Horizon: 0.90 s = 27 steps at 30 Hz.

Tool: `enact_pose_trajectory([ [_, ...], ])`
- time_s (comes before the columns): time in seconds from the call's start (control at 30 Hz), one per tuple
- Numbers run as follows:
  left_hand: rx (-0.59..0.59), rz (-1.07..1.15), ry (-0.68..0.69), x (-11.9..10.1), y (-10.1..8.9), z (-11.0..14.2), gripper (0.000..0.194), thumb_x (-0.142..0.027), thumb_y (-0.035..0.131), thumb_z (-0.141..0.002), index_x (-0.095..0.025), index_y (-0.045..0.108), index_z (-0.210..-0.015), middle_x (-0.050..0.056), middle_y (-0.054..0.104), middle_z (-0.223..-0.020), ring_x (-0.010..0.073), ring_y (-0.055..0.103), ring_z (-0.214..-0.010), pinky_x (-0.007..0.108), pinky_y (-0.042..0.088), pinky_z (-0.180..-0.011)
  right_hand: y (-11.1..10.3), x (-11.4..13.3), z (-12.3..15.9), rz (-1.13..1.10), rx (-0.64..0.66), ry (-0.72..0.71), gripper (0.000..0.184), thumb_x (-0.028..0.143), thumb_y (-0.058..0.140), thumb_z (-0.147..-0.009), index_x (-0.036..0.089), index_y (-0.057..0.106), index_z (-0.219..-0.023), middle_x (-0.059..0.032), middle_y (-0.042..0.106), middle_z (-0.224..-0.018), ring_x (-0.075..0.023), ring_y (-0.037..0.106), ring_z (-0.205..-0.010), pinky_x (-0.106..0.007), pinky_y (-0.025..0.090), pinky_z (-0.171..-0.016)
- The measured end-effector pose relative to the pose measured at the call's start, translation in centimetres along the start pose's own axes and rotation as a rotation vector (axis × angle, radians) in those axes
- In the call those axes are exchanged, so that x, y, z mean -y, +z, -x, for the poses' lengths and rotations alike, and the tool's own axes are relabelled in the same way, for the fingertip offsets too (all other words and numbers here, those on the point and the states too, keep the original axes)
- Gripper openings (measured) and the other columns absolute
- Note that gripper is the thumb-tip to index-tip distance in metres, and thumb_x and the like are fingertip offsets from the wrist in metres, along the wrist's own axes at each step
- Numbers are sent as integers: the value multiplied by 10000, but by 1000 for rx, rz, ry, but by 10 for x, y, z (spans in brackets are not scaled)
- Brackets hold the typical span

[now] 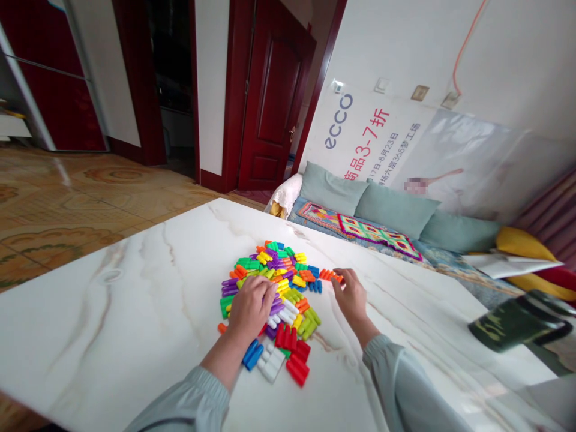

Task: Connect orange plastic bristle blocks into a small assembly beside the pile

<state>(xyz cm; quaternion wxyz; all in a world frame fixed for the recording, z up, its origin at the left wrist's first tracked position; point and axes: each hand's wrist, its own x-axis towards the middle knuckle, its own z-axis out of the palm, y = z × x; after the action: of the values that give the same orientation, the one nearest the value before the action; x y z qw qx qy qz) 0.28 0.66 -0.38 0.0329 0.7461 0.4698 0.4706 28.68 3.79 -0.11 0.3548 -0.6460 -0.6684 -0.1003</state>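
A heap of small plastic building blocks [279,282] in many colours lies on the white marble table [135,300]. My left hand [249,309] rests on the near left side of the heap, fingers curled down over purple and yellow blocks. My right hand [351,294] is at the heap's right edge, its fingertips pinching an orange block [330,275]. Red blocks [294,354], white blocks [271,362] and a blue block [252,354] lie nearest to me, between my forearms.
A dark green camouflage object [517,321] lies at the table's right edge. Behind the table stands a sofa with grey-green cushions [396,210] and a patterned mat [373,231]. A dark red door [274,96] and tiled floor [67,192] are at the back left.
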Motion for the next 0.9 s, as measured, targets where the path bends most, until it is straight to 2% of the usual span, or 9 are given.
enact_pose_trajectory([
  [0.13,1,-28,12,1,1,0,254,-261,467,-963,-180,649,-806,58,649,-876,206,584,-894,359,507,-819,7,27,11,-107,79,-45,230,209,502,-844,206,658,-1013,-48,661,-1031,-158,622,-770,-279,471,-706],
  [0.2,5,-38,17,2,2,0,225,-253,491,-951,-184,653,-811,58,652,-883,208,584,-897,361,511,-819,12,37,11,-93,109,-80,293,160,497,-826,201,654,-1070,-67,663,-1100,-195,621,-925,-308,482,-809],
  [0.3,6,-38,16,5,4,1,202,-245,504,-944,-189,655,-823,56,649,-883,208,585,-908,363,514,-828,17,48,5,-9,180,-157,430,87,494,-800,184,622,-1198,-72,641,-1231,-230,541,-1118,-335,436,-960],
  [0.4,14,-35,6,5,5,1,190,-234,504,-942,-192,658,-839,52,647,-886,207,583,-919,364,511,-844,19,58,-6,123,296,-180,518,76,515,-796,187,574,-1298,-51,630,-1286,-247,518,-1084,-330,447,-922],
  [0.5,25,-36,-1,5,5,1,188,-234,505,-940,-188,659,-842,51,649,-892,207,581,-920,368,509,-849,21,66,-11,195,359,-188,475,79,512,-808,189,609,-1260,-61,683,-1184,-259,516,-1012,-333,459,-835],
  [0.67,28,-32,-14,3,3,1,189,-238,511,-937,-190,655,-825,48,650,-890,205,582,-914,360,512,-835,23,72,-10,196,367,-194,295,126,489,-861,205,701,-1051,-89,707,-1050,-268,515,-987,-343,457,-781],
  [0.9,11,-43,6,1,1,-1,198,-230,509,-932,-201,665,-814,50,657,-886,206,596,-903,362,517,-832,29,69,-4,67,293,-162,366,106,469,-850,168,646,-1165,-123,654,-1177,-234,558,-1067,-353,471,-919],
])
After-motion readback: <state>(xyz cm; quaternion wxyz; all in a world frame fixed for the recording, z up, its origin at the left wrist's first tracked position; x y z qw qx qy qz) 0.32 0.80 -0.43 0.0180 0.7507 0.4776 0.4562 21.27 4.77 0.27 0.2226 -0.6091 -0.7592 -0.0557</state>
